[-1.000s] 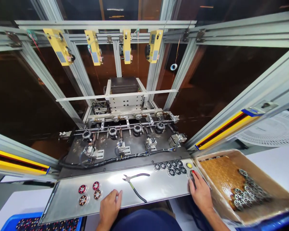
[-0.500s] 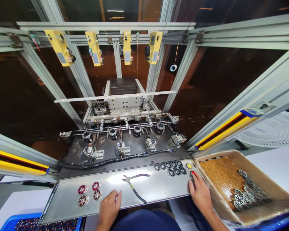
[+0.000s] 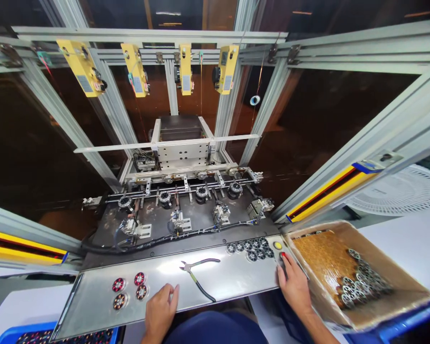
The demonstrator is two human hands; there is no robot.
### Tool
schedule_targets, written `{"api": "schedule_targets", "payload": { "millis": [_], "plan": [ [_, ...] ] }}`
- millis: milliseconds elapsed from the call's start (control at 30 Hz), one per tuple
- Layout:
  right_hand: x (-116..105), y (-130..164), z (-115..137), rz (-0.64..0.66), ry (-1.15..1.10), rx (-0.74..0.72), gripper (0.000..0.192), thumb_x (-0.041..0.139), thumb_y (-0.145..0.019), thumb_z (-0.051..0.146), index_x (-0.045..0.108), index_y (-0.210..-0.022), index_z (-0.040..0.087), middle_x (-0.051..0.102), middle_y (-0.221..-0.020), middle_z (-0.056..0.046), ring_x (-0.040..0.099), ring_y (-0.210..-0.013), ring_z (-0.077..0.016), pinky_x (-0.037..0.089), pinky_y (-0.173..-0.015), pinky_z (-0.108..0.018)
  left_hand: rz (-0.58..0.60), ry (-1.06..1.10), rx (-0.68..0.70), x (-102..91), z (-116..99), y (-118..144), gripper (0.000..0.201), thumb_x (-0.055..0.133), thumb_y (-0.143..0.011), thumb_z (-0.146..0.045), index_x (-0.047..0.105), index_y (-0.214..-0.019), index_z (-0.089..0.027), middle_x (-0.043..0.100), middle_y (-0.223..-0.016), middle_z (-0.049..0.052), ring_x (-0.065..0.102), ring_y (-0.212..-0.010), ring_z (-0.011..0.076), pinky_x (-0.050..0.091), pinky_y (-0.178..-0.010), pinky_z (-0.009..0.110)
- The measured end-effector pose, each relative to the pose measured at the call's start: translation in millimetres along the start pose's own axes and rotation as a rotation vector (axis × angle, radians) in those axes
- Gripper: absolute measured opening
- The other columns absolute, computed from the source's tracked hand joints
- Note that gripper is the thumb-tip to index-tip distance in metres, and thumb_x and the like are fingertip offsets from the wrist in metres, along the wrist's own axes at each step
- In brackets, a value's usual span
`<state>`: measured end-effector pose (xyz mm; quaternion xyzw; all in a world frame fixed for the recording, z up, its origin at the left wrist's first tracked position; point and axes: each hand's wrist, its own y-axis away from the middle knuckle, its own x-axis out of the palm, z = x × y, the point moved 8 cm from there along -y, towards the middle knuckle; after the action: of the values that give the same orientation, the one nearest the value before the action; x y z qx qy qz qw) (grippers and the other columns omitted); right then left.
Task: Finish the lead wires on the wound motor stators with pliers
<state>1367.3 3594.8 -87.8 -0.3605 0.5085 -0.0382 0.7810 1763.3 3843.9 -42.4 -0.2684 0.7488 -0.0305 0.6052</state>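
Behind the steel bench (image 3: 236,282), a winding machine (image 3: 186,191) is standing. Side cutters (image 3: 197,274), lying at one o'clock from the loosely curled, empty left hand (image 3: 160,310), are being neared; the right hand's (image 3: 294,286) fingers (image 3: 283,260) are pressing a red button (image 3: 282,254).

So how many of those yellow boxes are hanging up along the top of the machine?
4, in a row on the top frame rail: far left, left of centre, centre, right. None appear hidden.

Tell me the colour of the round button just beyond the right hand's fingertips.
Yellow button, beyond the right hand; head view.
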Motion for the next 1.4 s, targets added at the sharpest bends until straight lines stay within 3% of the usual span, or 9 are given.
{"api": "schedule_targets", "payload": {
  "millis": [367,1400],
  "plan": [
    [2.6,2.0,-3.4,0.008,0.018,0.021,0.047,0.038,-0.099,0.04,0.051,-0.135,0.011,0.059,-0.131,-0.022,0.06,-0.115,-0.0341,0.052,-0.096,-0.053,-0.018,-0.018,0.029,-3.3,-2.5,-2.9,0.033,0.046,-0.097,-0.037,0.057,-0.07,-0.023,0.057,-0.051,-0.005,0.061,-0.046,0.0116,0.04,-0.049,0.024],
    [-9.5,-3.7,5.4,-0.001,0.011,-0.037,0.046,0.042,-0.098,0.036,0.051,-0.136,0.011,0.063,-0.125,-0.02,0.059,-0.117,-0.0341,0.049,-0.1,-0.054,0.012,-0.011,-0.022,3.0,1.6,3.3,0.036,0.05,-0.098,-0.039,0.057,-0.071,-0.017,0.055,-0.053,-0.006,0.053,-0.044,0.0087,0.043,-0.049,0.023]
  ]
}}
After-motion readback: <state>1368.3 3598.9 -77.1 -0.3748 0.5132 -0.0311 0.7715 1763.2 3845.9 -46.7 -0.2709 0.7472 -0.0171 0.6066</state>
